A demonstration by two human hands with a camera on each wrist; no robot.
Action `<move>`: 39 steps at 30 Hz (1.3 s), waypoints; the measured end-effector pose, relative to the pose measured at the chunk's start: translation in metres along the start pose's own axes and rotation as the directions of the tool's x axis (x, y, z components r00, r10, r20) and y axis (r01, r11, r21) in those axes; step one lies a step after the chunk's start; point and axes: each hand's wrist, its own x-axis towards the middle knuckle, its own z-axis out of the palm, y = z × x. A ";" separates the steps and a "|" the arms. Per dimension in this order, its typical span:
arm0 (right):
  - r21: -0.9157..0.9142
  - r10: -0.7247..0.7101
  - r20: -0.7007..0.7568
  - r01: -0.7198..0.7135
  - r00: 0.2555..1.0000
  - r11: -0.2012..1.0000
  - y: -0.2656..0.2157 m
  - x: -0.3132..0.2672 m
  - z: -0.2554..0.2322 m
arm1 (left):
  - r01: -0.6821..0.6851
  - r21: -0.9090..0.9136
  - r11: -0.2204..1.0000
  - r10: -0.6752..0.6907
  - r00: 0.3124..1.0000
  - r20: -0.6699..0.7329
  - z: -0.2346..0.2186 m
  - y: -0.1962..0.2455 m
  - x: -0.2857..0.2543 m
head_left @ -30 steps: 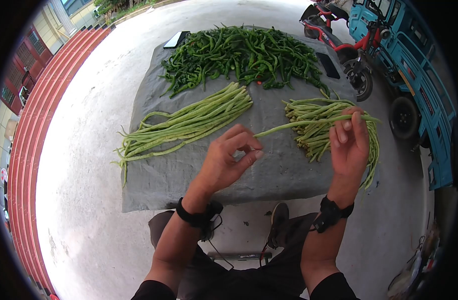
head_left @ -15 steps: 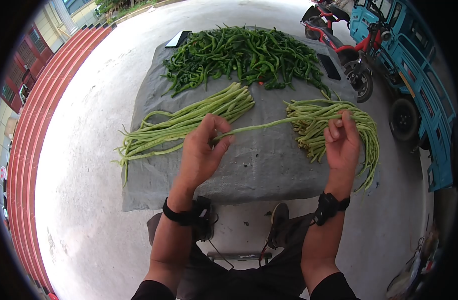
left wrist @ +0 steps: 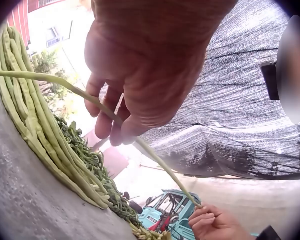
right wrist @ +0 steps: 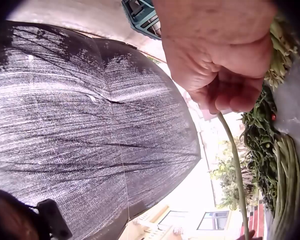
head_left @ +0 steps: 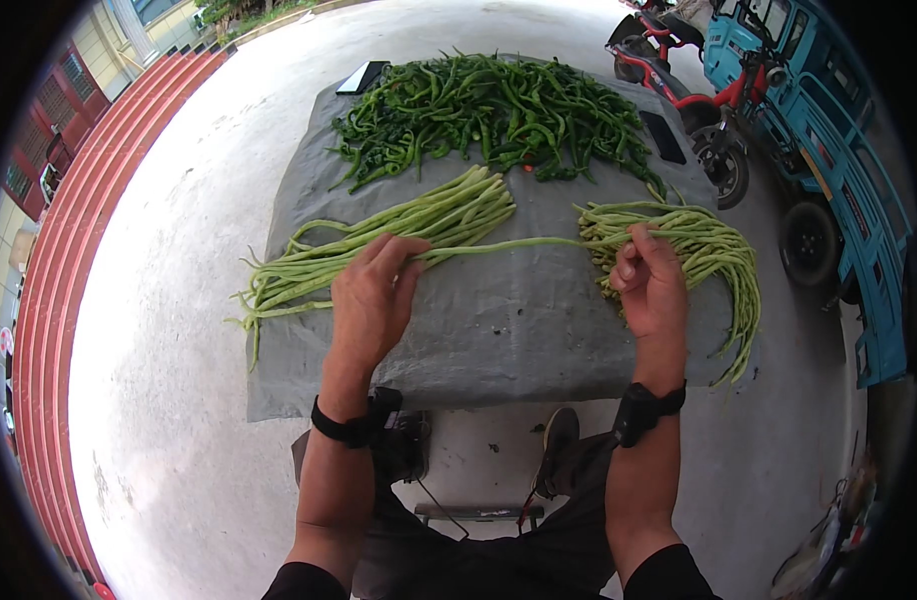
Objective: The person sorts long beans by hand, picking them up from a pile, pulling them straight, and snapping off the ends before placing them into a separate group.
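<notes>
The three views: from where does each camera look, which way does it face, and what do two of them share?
Head: from above, down at the grey sheet; both forearms and hands show.
Left wrist: from below, up past the left hand to a shade net.
Right wrist: likewise up past the right hand.
Shared: all three show the one long bean that both hands hold.

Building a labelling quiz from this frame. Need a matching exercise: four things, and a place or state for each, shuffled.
Things:
1. single bean
2. peppers
3. left bean pile
4. scooter

Places or states:
A. heaped at the cloth's far end
B. parked off the cloth, far right, beside a blue vehicle
C. stretched between left hand and right hand
D. laid out straight on the cloth under the left hand

Pairs: 1-C, 2-A, 3-D, 4-B
</notes>
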 end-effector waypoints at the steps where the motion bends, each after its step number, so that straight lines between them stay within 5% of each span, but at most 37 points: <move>1: 0.002 0.006 0.002 -0.006 1.000 1.000 0.002 0.000 0.001 | -0.004 0.025 1.000 0.005 1.000 -0.009 0.000 -0.001 0.000; 16: -0.016 0.032 0.018 -0.032 0.999 0.999 0.015 0.002 0.009 | 0.121 0.159 0.980 -0.103 0.988 -0.118 -0.003 -0.013 -0.005; 28: -0.029 0.036 0.006 -0.036 0.999 0.999 0.017 0.000 0.014 | 0.018 0.346 0.938 0.081 0.960 -0.269 -0.003 -0.019 -0.002; 39: -0.004 0.032 -0.004 -0.032 0.999 0.999 0.018 0.000 0.015 | 0.263 0.309 0.914 -0.210 0.958 -0.193 0.001 -0.008 -0.005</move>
